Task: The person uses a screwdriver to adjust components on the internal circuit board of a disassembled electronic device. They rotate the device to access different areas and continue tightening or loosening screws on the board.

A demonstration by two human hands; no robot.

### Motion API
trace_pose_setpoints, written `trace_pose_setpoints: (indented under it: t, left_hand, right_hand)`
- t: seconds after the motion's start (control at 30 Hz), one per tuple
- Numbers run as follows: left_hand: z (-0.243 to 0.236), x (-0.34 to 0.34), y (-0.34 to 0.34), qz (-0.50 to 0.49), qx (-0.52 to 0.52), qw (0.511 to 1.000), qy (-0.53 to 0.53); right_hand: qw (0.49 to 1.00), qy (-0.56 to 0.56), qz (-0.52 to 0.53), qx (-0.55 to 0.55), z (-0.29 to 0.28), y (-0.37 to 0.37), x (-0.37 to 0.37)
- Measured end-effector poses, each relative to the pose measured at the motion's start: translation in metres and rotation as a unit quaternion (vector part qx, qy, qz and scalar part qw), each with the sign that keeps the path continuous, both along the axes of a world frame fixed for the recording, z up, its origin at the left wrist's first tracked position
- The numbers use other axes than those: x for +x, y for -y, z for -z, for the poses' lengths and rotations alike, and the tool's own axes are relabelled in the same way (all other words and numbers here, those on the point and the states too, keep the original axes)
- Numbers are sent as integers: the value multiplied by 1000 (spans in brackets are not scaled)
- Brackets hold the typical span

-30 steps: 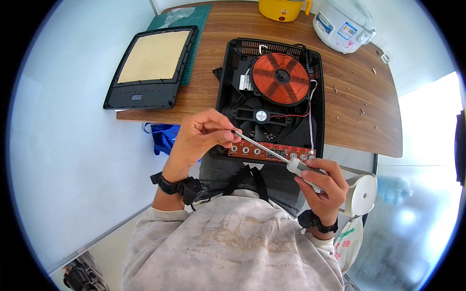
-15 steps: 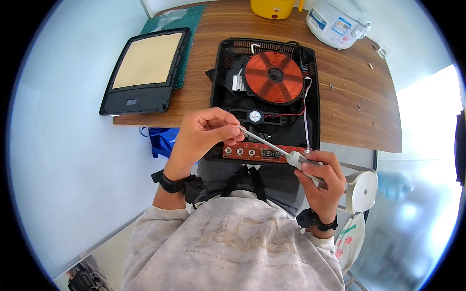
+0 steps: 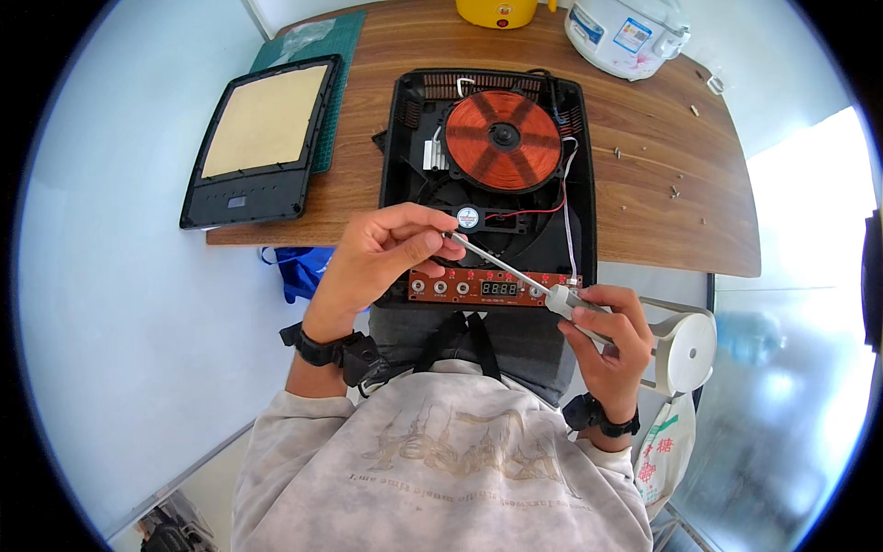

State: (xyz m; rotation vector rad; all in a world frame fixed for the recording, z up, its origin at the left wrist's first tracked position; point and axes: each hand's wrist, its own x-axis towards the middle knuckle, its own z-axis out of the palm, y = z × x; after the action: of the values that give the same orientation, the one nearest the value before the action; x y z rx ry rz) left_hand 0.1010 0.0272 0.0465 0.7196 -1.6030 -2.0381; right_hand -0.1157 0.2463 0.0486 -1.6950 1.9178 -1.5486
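My right hand is wrapped round the grey handle of a screwdriver, whose shaft slants up and left. At its tip, my left hand pinches thumb and forefinger on a small dark thing I cannot make out. Both hands hang over the near part of an opened induction cooker. Inside it show a round copper-red coil, a silver heat sink and a fan partly hidden by my left hand. A red control board with a display and buttons lies along its near edge.
The cooker's dark cover with a tan sheet lies at the left, partly on a green cutting mat. Small screws are scattered on the wooden table at the right. Behind stand a yellow pot and a white rice cooker.
The view has shifted, so the cooker and table sit slightly further left. My left fingertips have drawn slightly back from the screwdriver tip, which shows more now. My right grip is unchanged.
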Motion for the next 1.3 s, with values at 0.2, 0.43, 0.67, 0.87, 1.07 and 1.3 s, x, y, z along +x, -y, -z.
trace_pose_setpoints:
  t: [0.2,0.43,0.67,0.87,1.07,1.3]
  left_hand:
    - [-2,-1,0,3,5,1000,1]
    - [1,-11,7,24,-37,999,18]
    - [5,-14,13,48,-36,998,8]
    - [6,-19,15,50,-50,997,12]
    - [4,-30,19,65,-56,996,13]
    - [-3,-40,17,87,-57,994,17]
  right_hand:
    - [1000,9,-5,12,0,1,-1]
    - [999,11,-13,49,-7,2,-4]
    - [997,47,-31,58,-6,1,-9]
    - [994,75,-33,65,0,1,-12]
    - [994,95,-20,53,6,-1,-16]
    - [992,118,-8,46,10,-7,-19]
